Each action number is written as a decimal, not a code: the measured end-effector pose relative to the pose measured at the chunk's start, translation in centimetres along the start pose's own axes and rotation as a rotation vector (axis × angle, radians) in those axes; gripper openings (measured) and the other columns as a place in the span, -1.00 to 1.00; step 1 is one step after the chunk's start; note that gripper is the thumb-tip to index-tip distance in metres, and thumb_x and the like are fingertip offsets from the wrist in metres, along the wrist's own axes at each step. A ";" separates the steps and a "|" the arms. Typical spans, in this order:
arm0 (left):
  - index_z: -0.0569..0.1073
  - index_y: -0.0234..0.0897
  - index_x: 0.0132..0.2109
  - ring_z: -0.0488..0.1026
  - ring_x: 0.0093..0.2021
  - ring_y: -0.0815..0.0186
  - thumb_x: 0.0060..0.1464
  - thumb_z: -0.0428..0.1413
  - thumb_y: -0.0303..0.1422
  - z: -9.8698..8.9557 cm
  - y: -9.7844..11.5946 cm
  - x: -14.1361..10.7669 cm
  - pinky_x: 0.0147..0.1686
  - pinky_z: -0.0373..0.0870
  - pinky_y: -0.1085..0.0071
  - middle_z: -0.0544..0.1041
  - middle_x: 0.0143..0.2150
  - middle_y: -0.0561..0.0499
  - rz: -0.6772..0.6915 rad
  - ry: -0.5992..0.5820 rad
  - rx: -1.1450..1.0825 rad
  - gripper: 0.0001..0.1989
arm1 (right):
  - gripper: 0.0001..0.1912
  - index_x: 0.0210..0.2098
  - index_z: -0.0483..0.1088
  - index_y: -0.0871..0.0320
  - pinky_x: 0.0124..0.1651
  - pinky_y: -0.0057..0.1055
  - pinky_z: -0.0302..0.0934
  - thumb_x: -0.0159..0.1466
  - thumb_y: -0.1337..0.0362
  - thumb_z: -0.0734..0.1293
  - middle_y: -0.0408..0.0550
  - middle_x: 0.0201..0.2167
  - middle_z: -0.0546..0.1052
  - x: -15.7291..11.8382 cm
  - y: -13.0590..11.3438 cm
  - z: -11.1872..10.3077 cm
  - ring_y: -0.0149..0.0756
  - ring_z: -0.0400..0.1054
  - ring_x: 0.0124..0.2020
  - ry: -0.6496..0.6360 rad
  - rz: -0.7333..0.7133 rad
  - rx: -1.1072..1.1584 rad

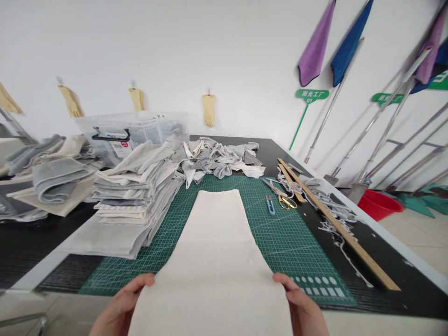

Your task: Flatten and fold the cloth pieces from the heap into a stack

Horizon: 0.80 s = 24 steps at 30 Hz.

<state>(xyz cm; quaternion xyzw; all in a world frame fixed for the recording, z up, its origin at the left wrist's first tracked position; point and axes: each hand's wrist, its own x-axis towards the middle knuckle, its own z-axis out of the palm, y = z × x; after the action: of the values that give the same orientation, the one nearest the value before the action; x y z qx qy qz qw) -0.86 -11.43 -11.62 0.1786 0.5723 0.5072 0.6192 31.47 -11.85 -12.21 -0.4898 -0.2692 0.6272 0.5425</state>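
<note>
A long cream cloth (217,252) stretches from the near edge toward the middle of a green cutting mat (287,238). My left hand (124,303) grips its left side, thumb on top and the other fingers mostly hidden beneath. On the opposite side my right hand (303,303) pinches the cloth the same way. The near part is raised between both hands, while the far end lies flat on the mat. Blue thread snips (270,205) and gold-handled scissors (287,202) rest to the right of the cloth.
A tall stack of folded grey cloths (129,200) stands left, before a clear plastic box (136,133). Loose scraps (220,158) are heaped at the back. A long wooden strip (336,219) and tangled white cord (336,205) lie right. A red bucket (380,205) sits beyond the table.
</note>
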 end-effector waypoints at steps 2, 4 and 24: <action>0.38 -0.25 -0.45 0.27 -0.69 0.37 -0.60 0.18 -0.44 0.3 -0.3 -0.4 -0.69 0.15 0.51 0.42 -0.65 0.10 0.031 0.044 -0.010 -0.66 | -0.74 -0.43 0.39 0.07 -0.40 -0.28 0.15 -0.18 0.23 0.30 -0.10 -0.51 0.45 -0.3 0.3 0.1 -0.21 0.30 -0.50 0.027 0.019 0.033; 0.36 -0.22 -0.41 0.31 -0.64 0.38 -0.61 0.20 -0.43 1.1 -0.6 -1.0 -0.64 0.18 0.52 0.45 -0.56 0.12 0.085 0.094 -0.022 -0.60 | -0.72 -0.42 0.38 0.05 -0.45 -0.35 0.15 -0.21 0.33 0.32 -0.14 -0.53 0.44 -0.5 0.7 0.3 -0.28 0.28 -0.55 0.077 -0.006 0.022; 0.45 -0.09 -0.31 0.31 -0.21 0.26 -0.13 0.00 -0.24 -1.2 0.1 -0.6 -0.23 0.26 0.44 0.38 -0.20 -0.02 1.277 0.029 1.081 -0.79 | -0.78 -0.34 0.41 0.00 -0.22 -0.32 0.18 0.01 0.21 0.21 -0.02 -0.23 0.35 -1.3 -1.0 -2.4 -0.19 0.25 -0.22 0.055 -0.833 -1.089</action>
<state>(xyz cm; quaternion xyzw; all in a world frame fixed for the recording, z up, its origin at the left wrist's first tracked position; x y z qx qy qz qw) -1.87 -12.33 -11.50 0.7343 0.5334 0.4186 0.0345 33.98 -13.24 -11.82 -0.5642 -0.6981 0.1290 0.4216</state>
